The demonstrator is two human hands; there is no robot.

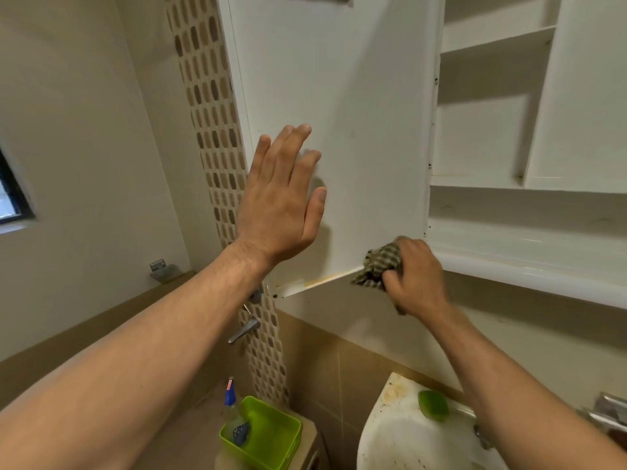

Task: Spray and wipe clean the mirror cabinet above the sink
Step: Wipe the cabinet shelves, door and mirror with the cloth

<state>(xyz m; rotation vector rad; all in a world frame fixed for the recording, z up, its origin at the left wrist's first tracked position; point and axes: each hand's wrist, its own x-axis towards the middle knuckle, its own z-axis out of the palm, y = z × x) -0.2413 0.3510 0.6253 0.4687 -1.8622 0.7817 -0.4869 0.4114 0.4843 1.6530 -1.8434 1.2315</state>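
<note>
Head view: cloth works the open door's bottom edge while the other hand steadies it.
The left hand is spread flat at the cabinet door, though contact is unclear, and the right hand bunches a checked cloth tight at the door's lower corner, beside the mirror cabinet shelves. Hard rubbing could swing the door if that palm slips. The wadded cloth may skip the yellow streak. The spray bottle sits well below in the green basket.
</note>
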